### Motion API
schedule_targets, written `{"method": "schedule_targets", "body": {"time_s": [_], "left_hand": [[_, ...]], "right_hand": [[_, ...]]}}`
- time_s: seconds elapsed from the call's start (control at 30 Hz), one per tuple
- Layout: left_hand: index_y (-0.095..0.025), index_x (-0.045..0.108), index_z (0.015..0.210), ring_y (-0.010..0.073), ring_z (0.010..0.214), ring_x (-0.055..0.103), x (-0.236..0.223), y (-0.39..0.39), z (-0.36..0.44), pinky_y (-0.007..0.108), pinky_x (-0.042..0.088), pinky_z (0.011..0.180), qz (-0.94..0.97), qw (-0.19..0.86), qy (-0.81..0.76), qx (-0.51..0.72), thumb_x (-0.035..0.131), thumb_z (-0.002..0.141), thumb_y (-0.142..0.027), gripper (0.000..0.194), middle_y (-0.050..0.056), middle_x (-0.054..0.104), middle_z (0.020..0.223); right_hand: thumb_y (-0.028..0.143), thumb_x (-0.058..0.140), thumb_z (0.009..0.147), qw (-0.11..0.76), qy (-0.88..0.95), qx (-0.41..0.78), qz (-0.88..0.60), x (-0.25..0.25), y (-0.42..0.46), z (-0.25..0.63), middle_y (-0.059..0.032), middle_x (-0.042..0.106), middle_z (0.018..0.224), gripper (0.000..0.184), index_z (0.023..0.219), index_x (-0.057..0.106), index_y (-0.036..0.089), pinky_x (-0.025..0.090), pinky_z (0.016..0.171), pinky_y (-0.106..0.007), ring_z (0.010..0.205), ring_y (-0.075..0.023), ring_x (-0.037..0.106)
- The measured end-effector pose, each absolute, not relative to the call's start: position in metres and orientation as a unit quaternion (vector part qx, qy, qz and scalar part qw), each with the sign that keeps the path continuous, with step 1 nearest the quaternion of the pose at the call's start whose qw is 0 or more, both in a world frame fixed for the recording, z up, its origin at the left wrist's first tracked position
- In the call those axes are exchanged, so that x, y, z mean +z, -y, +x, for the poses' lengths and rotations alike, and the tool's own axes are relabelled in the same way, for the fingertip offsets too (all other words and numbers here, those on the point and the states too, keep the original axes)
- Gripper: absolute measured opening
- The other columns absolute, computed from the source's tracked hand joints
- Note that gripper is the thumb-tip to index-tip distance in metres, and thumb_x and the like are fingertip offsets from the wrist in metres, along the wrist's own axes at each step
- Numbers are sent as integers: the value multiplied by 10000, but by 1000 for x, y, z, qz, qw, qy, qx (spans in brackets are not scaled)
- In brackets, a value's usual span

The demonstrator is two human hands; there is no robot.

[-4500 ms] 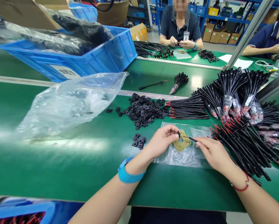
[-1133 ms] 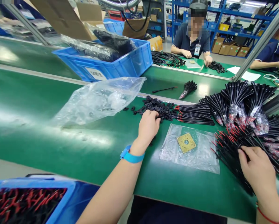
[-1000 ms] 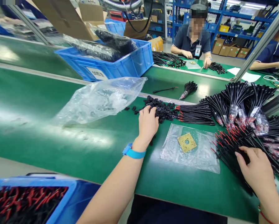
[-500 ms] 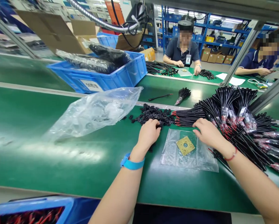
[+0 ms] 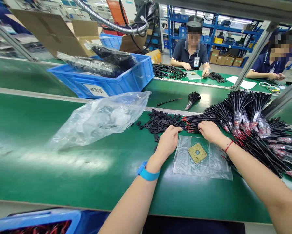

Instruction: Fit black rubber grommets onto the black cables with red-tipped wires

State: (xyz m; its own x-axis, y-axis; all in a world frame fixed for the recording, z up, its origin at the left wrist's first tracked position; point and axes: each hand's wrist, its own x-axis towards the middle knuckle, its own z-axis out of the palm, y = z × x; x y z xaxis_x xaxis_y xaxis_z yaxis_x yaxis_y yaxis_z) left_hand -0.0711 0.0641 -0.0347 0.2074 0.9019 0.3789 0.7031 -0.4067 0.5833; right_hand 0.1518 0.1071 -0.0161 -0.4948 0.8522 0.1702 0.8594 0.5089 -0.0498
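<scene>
My left hand [image 5: 168,141] is closed at the right edge of a pile of small black rubber pieces [image 5: 158,119]. Its fingertips come up to the red wire ends of a row of black cables [image 5: 193,118]; whatever they pinch is hidden. At the front of that row, my right hand [image 5: 211,132] has its fingers closed on a black cable, mostly covered by the hand. Just below both hands, a yellowish square plate [image 5: 197,153] with a round hole lies on a flat clear plastic bag [image 5: 215,167].
Bundled black cables [image 5: 241,107] and loose cables [image 5: 260,149] heap up on the right. A large clear bag [image 5: 99,120] and a blue crate [image 5: 116,81] stand left. Another blue bin [image 5: 70,221] is at lower left. A co-worker [image 5: 191,55] sits opposite.
My right hand has gone from the loose cable heap to the cable row. My left hand has left the rubber pieces, moving right to the wire ends. Earlier, both hands worked above the yellowish plate.
</scene>
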Motion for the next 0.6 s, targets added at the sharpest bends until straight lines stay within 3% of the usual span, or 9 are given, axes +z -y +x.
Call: {"method": "schedule_targets", "body": {"time_s": [0.17,0.27,0.33,0.43,0.53,0.6], "left_hand": [[-188,619,1008,185,854,596,-40,-65,-69,309,495,784,782,139,-523,308,447,851,-131,240,54,604,914],[-198,614,1046,192,885,608,-44,-66,-67,317,495,807,806,139,-499,285,430,860,-136,269,60,634,938],[-190,584,1119,200,941,616,-46,-66,-65,333,490,854,808,149,-487,297,404,863,-133,317,77,649,1020],[-168,500,1211,202,915,641,-46,-66,-64,342,499,838,787,185,-496,316,383,870,-145,361,92,659,1059],[-171,505,1152,191,804,648,-43,-64,-63,332,507,758,775,217,-510,302,387,880,-163,297,71,671,943],[-175,549,1070,198,869,628,-41,-63,-61,343,496,795,783,212,-496,310,408,869,-154,246,78,652,965]], "right_hand": [[209,243,983,267,798,-29,-540,18,-82,178,-126,601,1118,270,1123,464,146,420,877,-332,1018,-189,560],[251,311,968,421,753,16,-506,29,-53,191,-87,617,1012,221,1092,483,189,465,825,-328,918,-179,597],[247,360,948,382,782,52,-489,24,-33,194,-73,628,962,215,1086,518,200,482,802,-322,881,-180,605],[167,348,923,218,838,72,-494,1,-11,191,-74,645,1011,297,1140,547,203,486,816,-322,916,-188,610],[91,326,893,97,848,54,-517,-24,-3,185,-69,658,1004,414,1239,519,210,494,776,-301,874,-184,623],[75,338,886,46,852,39,-519,-35,0,181,-69,653,985,427,1237,535,217,494,722,-281,814,-178,624]]}}
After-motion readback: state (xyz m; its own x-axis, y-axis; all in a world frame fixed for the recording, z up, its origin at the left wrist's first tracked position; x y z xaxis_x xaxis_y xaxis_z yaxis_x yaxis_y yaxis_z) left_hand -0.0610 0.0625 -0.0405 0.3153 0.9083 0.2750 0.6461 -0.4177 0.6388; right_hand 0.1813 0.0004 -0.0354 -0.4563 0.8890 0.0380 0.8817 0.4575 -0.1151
